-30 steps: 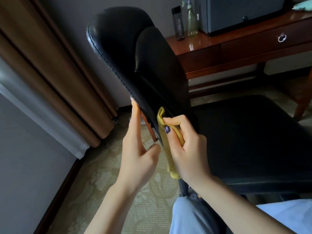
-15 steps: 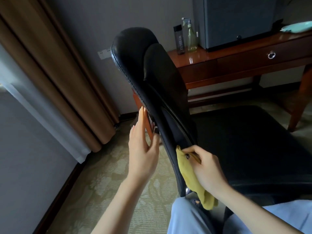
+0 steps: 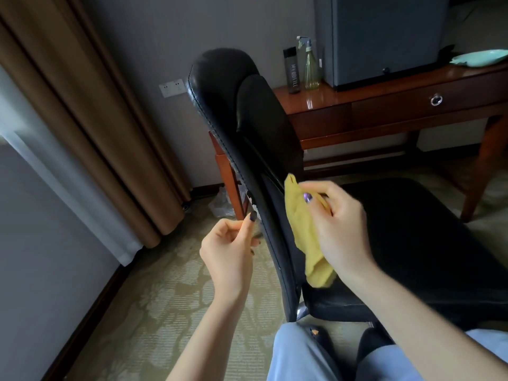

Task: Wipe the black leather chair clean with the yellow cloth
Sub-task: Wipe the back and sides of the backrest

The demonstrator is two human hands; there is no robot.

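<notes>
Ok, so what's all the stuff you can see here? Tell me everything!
black leather chair: one, black, middle
yellow cloth: one, yellow, by the chair's lower backrest
desk: one, reddish-brown wood, behind the chair
dark bottle: one, black, desk's left end
spray bottle: one, pale green, beside the dark bottle
grey box: one, grey, on the desk
dish: one, teal, desk's far right
curtain: one, brown, left
wall socket: one, white, wall behind the chair
carpet: one, beige patterned, floor
trouser legs: two, light blue, bottom
left hand: one, fingers curled, beside the backrest's edge
right hand: one, grips the yellow cloth
</notes>
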